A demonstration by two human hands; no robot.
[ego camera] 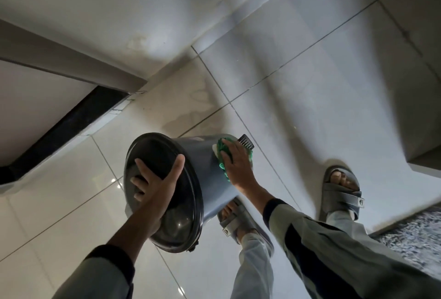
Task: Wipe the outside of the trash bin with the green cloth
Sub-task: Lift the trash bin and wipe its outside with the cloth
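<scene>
The bin (210, 169), grey with a dark lid (164, 191), sits at about 6 o'clock from the middle of the view, tipped so that the lid faces the camera and the body runs away toward 1 o'clock. The lid is shut, so nothing inside the bin can be seen. A ribbed black pedal (246, 141) sticks out at the far end of the body.

The left hand (155, 180) lies across the lid with fingers spread: the thumb reaches toward 1 o'clock near the lid's edge, the other fingers are splayed flat on the lid toward 9 o'clock. It grips nothing; it presses on the lid.

The right hand (238, 165) lies flat on the side of the bin, at 3 o'clock from the lid, fingers stretched out and pressing the cloth (224, 153) against the wall. The green cloth shows bunched around the fingertips and along the hand's left edge, touching the bin.

Both feet are in grey sandals (341, 191) on the white tiled floor (286, 83); one foot is just beside the bin at 5 o'clock. A dark rug (415, 236) shows at the right edge.
</scene>
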